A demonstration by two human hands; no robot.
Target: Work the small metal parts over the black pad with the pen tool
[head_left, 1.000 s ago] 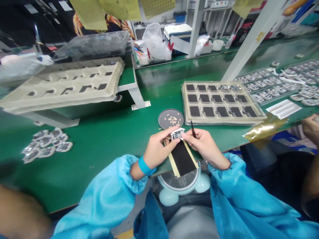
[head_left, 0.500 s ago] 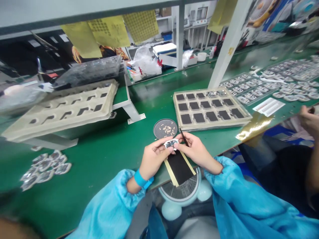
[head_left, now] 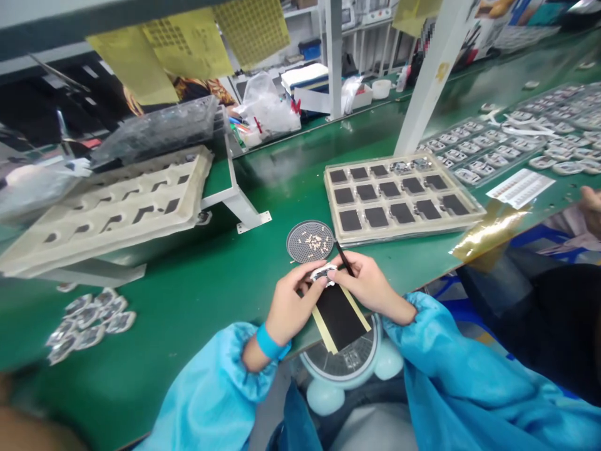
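Note:
A small white plastic housing with dark electronics inside is held between both my hands, over the near edge of the green bench. My left hand pinches its left side with thumb and fingers. My right hand presses its thumb on the right side of the housing and keeps a slim black tool, apparently tweezers, between its fingers, tip pointing up and left. Below the hands lies a black pad with yellow tape edges. Just beyond them is a round grey mesh dish with small light-coloured pieces.
A beige tray with dark compartments lies to the right, another pale tray on a raised stand at left. Several similar housings lie at left. Beyond a white post are more parts. A co-worker's hand shows at right.
The view has shifted slightly. The housing tilts a little differently between my fingers; both hands keep their hold. The co-worker's hand at right has moved mostly out of view.

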